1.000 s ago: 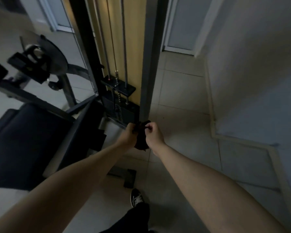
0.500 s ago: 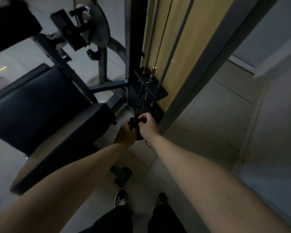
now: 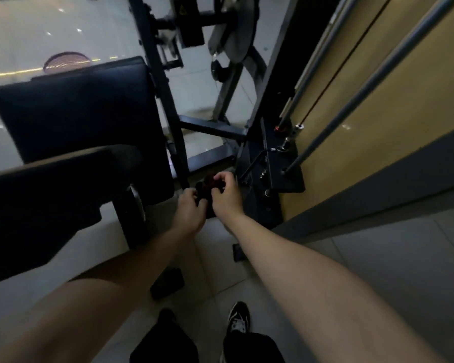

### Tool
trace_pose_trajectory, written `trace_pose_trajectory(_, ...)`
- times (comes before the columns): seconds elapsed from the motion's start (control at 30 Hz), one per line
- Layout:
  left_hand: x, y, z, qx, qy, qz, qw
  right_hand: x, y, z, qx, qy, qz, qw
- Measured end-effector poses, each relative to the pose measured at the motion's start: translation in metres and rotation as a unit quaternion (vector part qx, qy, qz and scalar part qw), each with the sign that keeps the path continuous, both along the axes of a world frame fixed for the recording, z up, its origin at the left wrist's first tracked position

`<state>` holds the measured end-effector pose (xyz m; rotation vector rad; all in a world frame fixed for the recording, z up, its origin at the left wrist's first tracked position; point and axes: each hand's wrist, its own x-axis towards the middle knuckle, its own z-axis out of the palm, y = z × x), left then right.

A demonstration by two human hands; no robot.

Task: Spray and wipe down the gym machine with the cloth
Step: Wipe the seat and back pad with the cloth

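Steelwork fills the view from ten to one o'clock: the gym machine, a dark painted frame of square tube with a dull round metal plate near twelve. Its backrest pad at ten and seat pad at nine are thick slabs in smooth dark vinyl with rounded corners, which I'd expect to wipe off easily. At one o'clock the weight stack stands as a matt black block, with polished round guide rods slanting up from it past a yellow panel. Pale glossy floor tiles lie underneath. Dead centre, low beside the stack, the two hands meet. The left hand has its fingers curled into the lower part of the cloth, and the right hand pinches its upper folds. The cloth is a small, soft, dark bundle, crumpled rather than flat, held clear of the metal as far as I can tell. No spray bottle shows anywhere. To my eye the cloth is being bunched or refolded between wipes. Next, one hand must take it as a flat wad and press it onto the nearest tube at eleven or the stack at one.
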<state>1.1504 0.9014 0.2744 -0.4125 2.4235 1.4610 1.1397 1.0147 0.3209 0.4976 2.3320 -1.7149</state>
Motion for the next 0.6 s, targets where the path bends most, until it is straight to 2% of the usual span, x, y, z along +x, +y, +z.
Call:
trace_pose_trajectory(0.27, -0.050, -0.037, -0.094, -0.017, 0.046, 0.077, 0.996, -0.069, -0.036, -0.105, -0.026, 0.054, 0.077, 0.995)
trace_pose_trajectory(0.5, -0.100, -0.058, -0.176, -0.081, 0.140, 0.058, 0.985, -0.122, -0.060, -0.193, -0.014, 0.126, 0.069, 0.990)
trace_pose_trajectory(0.6, -0.129, -0.064, -0.195, -0.146, 0.209, 0.025, 0.967, -0.150, -0.070, -0.223, 0.003, 0.178, 0.053, 0.983)
